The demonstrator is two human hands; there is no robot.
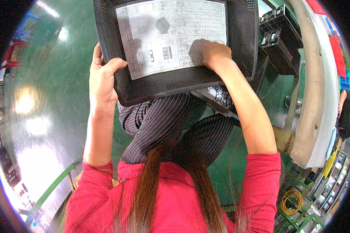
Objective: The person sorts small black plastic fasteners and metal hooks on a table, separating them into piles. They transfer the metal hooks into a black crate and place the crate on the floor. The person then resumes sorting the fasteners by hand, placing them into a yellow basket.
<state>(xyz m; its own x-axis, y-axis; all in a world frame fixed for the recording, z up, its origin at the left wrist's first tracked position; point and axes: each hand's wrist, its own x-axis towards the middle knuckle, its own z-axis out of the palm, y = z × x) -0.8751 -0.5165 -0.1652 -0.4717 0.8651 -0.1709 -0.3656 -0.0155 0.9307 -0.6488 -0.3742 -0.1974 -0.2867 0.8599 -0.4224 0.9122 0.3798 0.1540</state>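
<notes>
A black plastic tray [175, 88] is held up above my lap, tilted toward me. My left hand [104, 79] grips its left rim, thumb over the inner side and fingers around the outside. Inside lies a white printed sheet [151, 33] with line drawings on one half and a grid table on the other. My right hand [217, 56] is over the sheet's lower right part, its fingers curled and casting a shadow on the paper. The fingertips of that hand are hidden, so what they pinch, if anything, does not show.
Below the tray, a shallow container [219, 97] holds many small black wire-like parts. Black bins [280, 37] stand at the right, beside a pale padded bench edge [313, 89]. A yellow coiled hose [291, 202] hangs lower right. A green metal bar [52, 190] is at the lower left.
</notes>
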